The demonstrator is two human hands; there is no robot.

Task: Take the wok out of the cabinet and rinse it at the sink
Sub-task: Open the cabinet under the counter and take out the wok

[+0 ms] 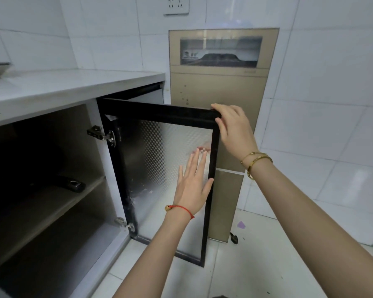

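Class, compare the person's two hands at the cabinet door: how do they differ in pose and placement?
The right hand curls over the top corner of the cabinet door; the left hand lies flat, fingers straight, against its frosted pane. The right wrist wears gold bangles; the left, a red string. Both touch the open door.

Gold appliance [215, 87], wall socket [176, 4]

bright, even light fills the white tiled wall [332, 82] and floor, while the cabinet [41, 168] interior sinks into deep shadow, its contents barely readable. the frosted door panel [159, 168] catches a pale sheen, and a soft glare blooms on the tall appliance [224, 82] top. wide-angle bending curves the countertop [73, 87] and tile lines near the edges, which look slightly soft
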